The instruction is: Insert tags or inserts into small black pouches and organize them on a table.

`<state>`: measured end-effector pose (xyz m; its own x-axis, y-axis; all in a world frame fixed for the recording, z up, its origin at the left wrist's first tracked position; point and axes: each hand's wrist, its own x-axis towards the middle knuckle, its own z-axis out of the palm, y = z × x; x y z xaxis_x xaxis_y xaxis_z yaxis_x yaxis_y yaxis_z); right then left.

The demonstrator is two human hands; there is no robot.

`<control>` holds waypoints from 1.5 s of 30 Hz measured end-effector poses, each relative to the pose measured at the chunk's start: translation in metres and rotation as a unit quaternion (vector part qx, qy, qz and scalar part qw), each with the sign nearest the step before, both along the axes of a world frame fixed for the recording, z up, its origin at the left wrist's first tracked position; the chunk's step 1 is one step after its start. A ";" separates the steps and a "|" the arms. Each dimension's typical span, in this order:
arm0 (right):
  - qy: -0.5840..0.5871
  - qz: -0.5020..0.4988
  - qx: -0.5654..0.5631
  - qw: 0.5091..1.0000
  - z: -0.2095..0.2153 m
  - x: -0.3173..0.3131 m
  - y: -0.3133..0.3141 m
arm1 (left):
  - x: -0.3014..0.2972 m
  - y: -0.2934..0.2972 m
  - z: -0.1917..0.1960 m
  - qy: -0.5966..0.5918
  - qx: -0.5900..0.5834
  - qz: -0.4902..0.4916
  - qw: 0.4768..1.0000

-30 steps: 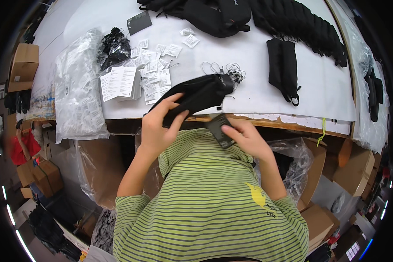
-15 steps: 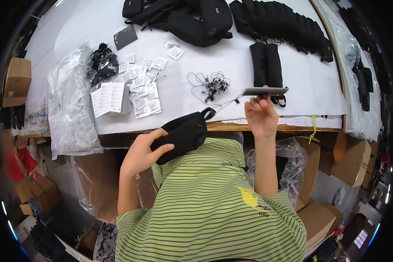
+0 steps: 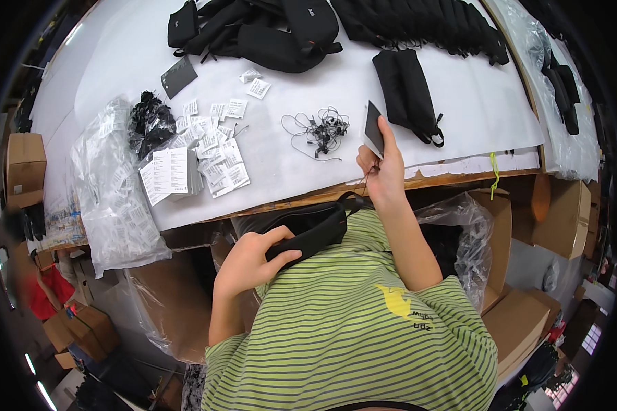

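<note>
A small black fabric pouch rests against my striped shirt, below the table's front edge. My left hand grips its left end, thumb and fingers closed round the cloth. A fabric loop sticks out at the pouch's right end. Just above that end, over the table edge, my right hand pinches a dark hang tag, tilted nearly upright with its pale side facing left. A thin dark cord runs from beneath the tag toward the pouch's loop; exactly where it attaches cannot be made out.
On the white table lie a tangle of black tag strings, small white label packets, a stack of printed cards and a clear bag. Another black pouch lies right, with black bags behind. Cardboard boxes stand below.
The tag has turned from almost flat to tilted upright. My right hand has drawn closer to the pouch, and the cord is less stretched. My left hand and the pouch have shifted slightly right.
</note>
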<state>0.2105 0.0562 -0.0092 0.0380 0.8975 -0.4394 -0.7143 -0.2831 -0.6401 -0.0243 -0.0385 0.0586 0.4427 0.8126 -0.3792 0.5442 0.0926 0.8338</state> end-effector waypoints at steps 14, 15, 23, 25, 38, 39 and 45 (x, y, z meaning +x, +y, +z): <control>-0.148 0.010 -0.034 0.988 0.003 0.002 0.004 | -0.006 -0.003 -0.013 -0.022 -0.010 0.016 1.000; -0.174 -0.004 -0.041 0.984 0.003 0.002 0.005 | -0.005 -0.004 -0.013 -0.022 -0.010 0.016 1.000; -0.248 -0.075 -0.027 0.965 0.014 -0.013 0.007 | -0.003 -0.003 -0.010 -0.003 0.002 0.016 1.000; -0.250 -0.077 -0.027 0.965 0.012 -0.013 0.005 | -0.002 -0.003 -0.009 -0.003 0.003 0.014 1.000; -0.588 0.384 0.239 0.671 0.076 -0.011 -0.007 | 0.003 0.019 0.001 0.020 0.168 -0.005 0.986; -0.645 0.420 0.278 0.575 0.080 -0.015 -0.010 | 0.007 0.021 0.002 0.012 0.184 0.006 0.983; -0.630 0.532 0.348 0.447 0.060 -0.009 -0.024 | 0.008 0.026 -0.009 -0.017 0.310 -0.091 0.946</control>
